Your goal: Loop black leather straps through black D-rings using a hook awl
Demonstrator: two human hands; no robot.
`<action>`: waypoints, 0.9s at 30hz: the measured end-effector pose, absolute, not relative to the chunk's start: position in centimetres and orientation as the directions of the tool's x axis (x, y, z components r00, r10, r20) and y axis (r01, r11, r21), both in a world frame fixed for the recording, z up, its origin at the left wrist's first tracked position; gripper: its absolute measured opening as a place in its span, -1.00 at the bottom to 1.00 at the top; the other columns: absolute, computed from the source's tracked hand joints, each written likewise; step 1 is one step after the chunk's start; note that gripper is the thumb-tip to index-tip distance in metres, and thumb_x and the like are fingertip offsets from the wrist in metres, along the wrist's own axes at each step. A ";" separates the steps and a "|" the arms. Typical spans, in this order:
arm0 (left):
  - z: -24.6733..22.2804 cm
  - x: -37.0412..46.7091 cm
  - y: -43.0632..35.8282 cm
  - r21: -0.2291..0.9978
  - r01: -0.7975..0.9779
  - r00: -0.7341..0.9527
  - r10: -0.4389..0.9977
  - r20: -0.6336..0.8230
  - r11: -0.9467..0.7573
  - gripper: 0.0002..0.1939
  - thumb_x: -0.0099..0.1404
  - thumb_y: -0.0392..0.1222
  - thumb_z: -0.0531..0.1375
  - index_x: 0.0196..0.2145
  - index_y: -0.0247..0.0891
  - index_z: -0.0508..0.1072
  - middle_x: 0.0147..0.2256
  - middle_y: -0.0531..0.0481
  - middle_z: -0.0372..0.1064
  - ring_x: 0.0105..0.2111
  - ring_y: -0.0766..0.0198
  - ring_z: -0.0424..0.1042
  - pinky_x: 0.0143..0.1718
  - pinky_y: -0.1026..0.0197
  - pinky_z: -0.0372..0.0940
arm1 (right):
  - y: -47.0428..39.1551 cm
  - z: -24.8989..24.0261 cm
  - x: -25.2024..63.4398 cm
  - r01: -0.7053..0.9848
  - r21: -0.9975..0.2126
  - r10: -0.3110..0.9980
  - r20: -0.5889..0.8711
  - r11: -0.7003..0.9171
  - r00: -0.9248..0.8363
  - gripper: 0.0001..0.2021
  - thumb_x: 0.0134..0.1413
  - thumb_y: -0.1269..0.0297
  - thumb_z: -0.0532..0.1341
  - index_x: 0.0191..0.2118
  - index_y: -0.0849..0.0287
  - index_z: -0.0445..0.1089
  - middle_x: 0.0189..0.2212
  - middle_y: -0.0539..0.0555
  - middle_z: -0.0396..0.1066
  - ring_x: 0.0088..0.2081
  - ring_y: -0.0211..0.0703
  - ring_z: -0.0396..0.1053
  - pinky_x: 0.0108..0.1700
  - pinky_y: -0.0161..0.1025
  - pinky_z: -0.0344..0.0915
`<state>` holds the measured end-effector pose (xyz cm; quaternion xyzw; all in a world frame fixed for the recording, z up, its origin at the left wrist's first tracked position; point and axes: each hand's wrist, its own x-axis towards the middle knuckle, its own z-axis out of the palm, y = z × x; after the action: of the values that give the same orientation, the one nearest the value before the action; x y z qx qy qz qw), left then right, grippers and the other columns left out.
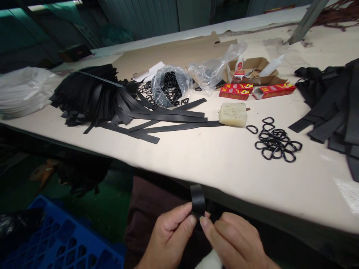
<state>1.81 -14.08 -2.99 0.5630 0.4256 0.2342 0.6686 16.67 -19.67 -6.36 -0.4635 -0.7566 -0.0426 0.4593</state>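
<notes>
A short black leather-look strap (198,200) is bent into a loop just below the table's front edge. My left hand (171,233) pinches its left side between thumb and fingers. At the strap's lower end, the fingers of my right hand (234,237) are closed on it. Under my right hand shows part of a white object (209,260), whose kind I cannot make out. On the table above my hands lies a loose pile of black metal D-rings (276,144). A yellowish block (233,114) rests over the end of a black strap (179,127).
A big bundle of black straps (92,93) lies at left, more straps (333,108) at right. Behind are a plastic bag of D-rings (171,86), red-and-yellow small boxes (235,91) and an open carton (258,65). A blue plastic pallet (64,235) is on the floor.
</notes>
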 end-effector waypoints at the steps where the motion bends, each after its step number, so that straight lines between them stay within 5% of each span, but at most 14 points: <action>1: -2.8 1.9 -14.0 0.953 0.171 0.523 0.797 -0.303 0.250 -0.73 0.24 -0.24 0.12 -0.12 -0.10 0.49 -0.22 0.04 0.53 -0.25 0.24 0.46 -0.14 0.31 0.30 | -19.7 -6.3 16.4 0.710 -0.479 0.728 0.682 0.517 -0.070 -0.82 0.09 0.54 0.07 -0.19 0.33 0.35 -0.59 0.04 0.34 -0.59 -0.27 0.28 -0.59 -0.33 0.21; 5: -2.1 2.3 -13.9 0.936 0.177 0.471 0.808 -0.353 0.305 -0.72 0.24 -0.23 0.12 -0.10 -0.11 0.47 -0.22 0.05 0.52 -0.30 0.24 0.46 -0.23 0.31 0.34 | -19.7 -5.9 15.4 0.341 -0.937 0.941 0.180 0.075 0.286 -0.89 0.12 0.42 0.08 -0.25 0.17 0.32 -0.51 0.00 0.34 -0.52 -0.28 0.35 -0.50 -0.40 0.31; 10: -1.8 2.3 -13.9 0.930 0.174 0.469 0.803 -0.367 0.323 -0.72 0.23 -0.26 0.13 -0.10 -0.12 0.47 -0.21 0.06 0.51 -0.28 0.25 0.42 -0.18 0.29 0.30 | -18.8 -4.4 14.8 -0.056 -0.954 0.920 -0.298 -0.294 0.255 -0.80 0.01 0.16 0.17 -0.48 0.18 0.32 -0.58 -0.01 0.31 -0.54 -0.23 0.28 -0.53 -0.35 0.26; 18: -1.8 1.4 -13.8 0.824 -0.027 0.539 0.703 -0.464 0.566 -0.65 0.25 -0.25 0.12 0.01 -0.23 0.36 -0.29 -0.01 0.51 -0.26 0.27 0.43 -0.14 0.26 0.25 | -18.4 -3.9 14.6 -0.314 -0.838 0.838 -0.514 -0.447 0.180 -0.72 -0.11 0.08 0.27 -0.46 0.22 0.30 -0.64 -0.09 0.19 -0.64 -0.39 -0.01 -0.65 -0.40 -0.10; 27: -1.0 0.8 -12.9 0.896 0.037 0.585 0.717 -0.378 0.442 -0.74 0.26 -0.27 0.08 -0.14 -0.28 0.50 -0.28 -0.05 0.52 -0.28 0.19 0.43 -0.16 0.19 0.25 | -17.8 -2.7 14.1 -0.409 -0.796 0.830 -0.539 -0.445 0.145 -0.66 -0.17 0.03 0.31 -0.54 0.20 0.24 -0.74 -0.19 -0.03 -0.67 -0.41 -0.15 -0.64 -0.40 -0.20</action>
<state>0.76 -12.85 -1.01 0.4773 0.3951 0.2263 0.7516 14.07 -17.76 -2.69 -0.5735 -0.1834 0.6274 0.4938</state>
